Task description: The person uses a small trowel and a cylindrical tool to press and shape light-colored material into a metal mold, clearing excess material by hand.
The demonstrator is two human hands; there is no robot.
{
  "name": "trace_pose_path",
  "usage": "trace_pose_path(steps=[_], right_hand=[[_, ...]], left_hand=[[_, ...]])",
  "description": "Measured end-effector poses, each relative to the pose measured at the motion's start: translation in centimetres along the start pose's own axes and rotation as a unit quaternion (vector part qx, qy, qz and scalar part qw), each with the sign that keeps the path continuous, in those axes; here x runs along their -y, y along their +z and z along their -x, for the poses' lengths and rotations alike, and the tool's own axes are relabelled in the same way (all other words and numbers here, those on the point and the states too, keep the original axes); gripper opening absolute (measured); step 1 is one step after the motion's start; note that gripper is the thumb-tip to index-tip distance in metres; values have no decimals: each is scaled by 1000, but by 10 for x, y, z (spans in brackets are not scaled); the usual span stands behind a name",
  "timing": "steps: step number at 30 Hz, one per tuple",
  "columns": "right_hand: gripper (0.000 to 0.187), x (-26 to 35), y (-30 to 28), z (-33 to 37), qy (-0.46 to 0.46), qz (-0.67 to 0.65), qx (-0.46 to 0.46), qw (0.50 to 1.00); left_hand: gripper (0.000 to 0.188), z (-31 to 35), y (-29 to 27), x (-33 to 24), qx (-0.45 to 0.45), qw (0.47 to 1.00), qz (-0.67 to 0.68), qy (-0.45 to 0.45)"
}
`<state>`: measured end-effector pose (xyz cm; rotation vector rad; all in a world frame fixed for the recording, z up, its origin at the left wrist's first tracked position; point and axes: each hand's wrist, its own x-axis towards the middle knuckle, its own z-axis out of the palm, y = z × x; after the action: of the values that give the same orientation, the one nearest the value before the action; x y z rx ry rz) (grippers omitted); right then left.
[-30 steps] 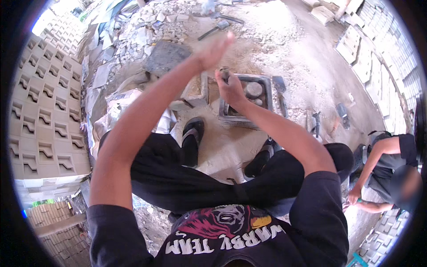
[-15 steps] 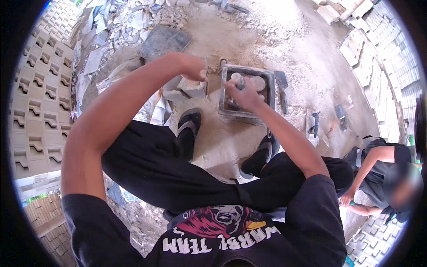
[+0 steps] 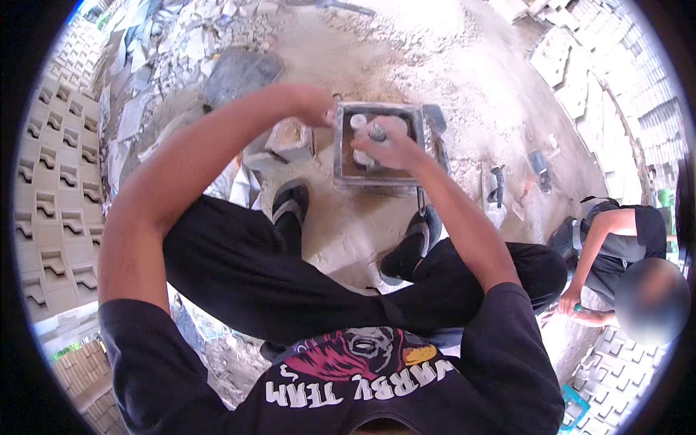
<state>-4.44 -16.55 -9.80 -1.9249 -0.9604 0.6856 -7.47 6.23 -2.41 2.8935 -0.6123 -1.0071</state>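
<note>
Over the square metal mould (image 3: 346, 156) on the sandy ground, your right hand (image 3: 388, 148) is closed around a small grey piece (image 3: 376, 131). Your left hand (image 3: 317, 106) grips the mould's left rim. Beside it lies a concrete block (image 3: 290, 139).

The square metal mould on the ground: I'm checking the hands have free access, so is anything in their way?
Nothing visible does. The left hand is already at the left rim of the square mould, and the right hand rests over the pale round pieces inside it.
</note>
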Motion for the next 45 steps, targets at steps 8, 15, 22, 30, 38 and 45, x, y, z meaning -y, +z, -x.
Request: trace_pose_path(steps=[8, 15, 22, 30, 38, 45], right_hand=[[16, -40, -26, 12, -20, -248, -3, 968], [18, -42, -44, 27, 61, -242, -102, 963], [36, -15, -65, 33, 4, -292, -105, 951], [29, -67, -85, 26, 36, -281, -136, 949], [50, 4, -28, 18, 115, -166, -408, 890], [48, -16, -47, -6, 51, -211, -356, 909]], left_hand=[[46, -9, 5, 17, -14, 1000, -14, -4], [42, -1, -8, -14, -39, 999, 10, 0], [44, -12, 0, -6, -22, 999, 31, 26], [42, -11, -10, -6, -9, 1000, -7, 8], [45, 7, -1, -8, -4, 1000, 4, -30], [46, 2, -4, -15, -15, 999, 18, -24]])
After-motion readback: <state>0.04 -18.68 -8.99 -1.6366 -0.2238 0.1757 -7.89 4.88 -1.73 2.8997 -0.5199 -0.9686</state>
